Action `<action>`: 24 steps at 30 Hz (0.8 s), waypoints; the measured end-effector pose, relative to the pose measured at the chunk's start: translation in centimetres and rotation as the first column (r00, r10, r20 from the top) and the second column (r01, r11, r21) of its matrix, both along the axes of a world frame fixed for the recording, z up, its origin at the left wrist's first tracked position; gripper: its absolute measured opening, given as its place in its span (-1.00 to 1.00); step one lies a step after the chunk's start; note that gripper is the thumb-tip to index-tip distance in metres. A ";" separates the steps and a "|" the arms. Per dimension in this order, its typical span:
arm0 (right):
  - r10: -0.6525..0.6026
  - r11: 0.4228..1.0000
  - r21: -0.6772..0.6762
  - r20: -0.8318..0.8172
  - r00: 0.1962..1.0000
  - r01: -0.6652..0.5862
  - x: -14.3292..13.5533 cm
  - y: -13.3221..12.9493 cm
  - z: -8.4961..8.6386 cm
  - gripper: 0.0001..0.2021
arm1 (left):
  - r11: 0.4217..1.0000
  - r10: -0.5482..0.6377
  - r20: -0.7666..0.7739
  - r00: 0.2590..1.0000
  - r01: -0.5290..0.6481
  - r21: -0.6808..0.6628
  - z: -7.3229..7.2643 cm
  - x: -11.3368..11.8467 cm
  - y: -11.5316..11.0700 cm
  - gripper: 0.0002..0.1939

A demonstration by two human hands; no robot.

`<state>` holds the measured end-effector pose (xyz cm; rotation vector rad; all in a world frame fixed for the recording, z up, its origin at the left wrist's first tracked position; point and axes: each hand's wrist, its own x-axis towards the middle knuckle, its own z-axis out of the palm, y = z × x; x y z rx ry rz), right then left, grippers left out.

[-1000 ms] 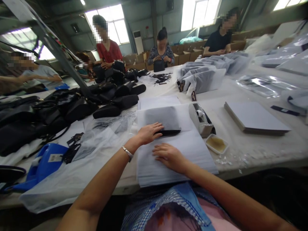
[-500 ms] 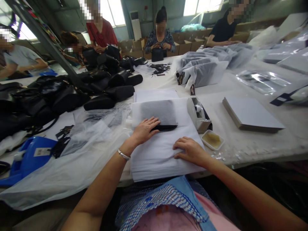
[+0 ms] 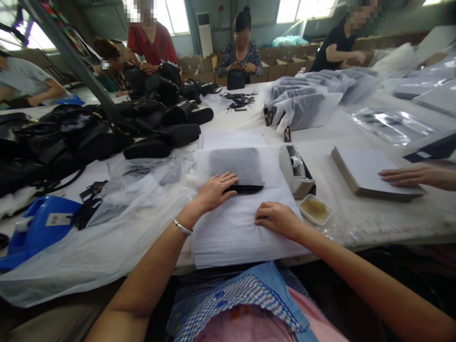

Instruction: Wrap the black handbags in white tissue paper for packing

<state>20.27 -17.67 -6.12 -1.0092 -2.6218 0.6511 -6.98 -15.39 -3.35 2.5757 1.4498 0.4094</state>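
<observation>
My left hand (image 3: 218,190) lies flat, fingers stretched out, on a dark flat piece (image 3: 245,189) partly covered by a thin white sheet (image 3: 272,166). Its black lower edge shows past my fingertips; the rest looks grey through the sheet. Beneath is a stack of white sheets (image 3: 221,242) at the table's front edge. On the right side of that stack, my right hand (image 3: 276,218) has its fingers curled and its thumb drawn in, pinching the top white sheet, which creases there.
A tape dispenser (image 3: 294,166) and a small dish (image 3: 316,210) of yellowish stuff stand right of the stack. Another person's hand (image 3: 409,175) touches a pile of grey boards (image 3: 366,166). Black handbags (image 3: 81,133) and a blue tape dispenser (image 3: 46,223) lie left. Wrapped bags (image 3: 302,109) stand ahead.
My right hand's fingers have drawn closer together on the sheet. My left hand stays put. Another person's hand has come in from the right onto the grey boards.
</observation>
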 end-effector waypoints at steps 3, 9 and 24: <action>-0.036 0.997 -0.064 -0.041 0.999 0.033 -0.1 0.3 1.0 -0.90 | 1.000 0.001 0.005 1.000 -0.001 -0.004 0.3 -0.1 0.1 -0.48; -0.118 0.990 -0.091 -0.149 0.982 0.106 -0.8 2.7 4.7 -0.87 | 0.992 0.011 0.036 0.999 -0.006 -0.128 2.6 -0.7 0.6 -0.42; -0.138 0.945 0.301 0.006 0.990 0.130 -3.3 6.5 6.7 -0.50 | 1.000 0.011 -0.044 0.999 -0.011 -0.007 2.7 0.6 0.4 -0.79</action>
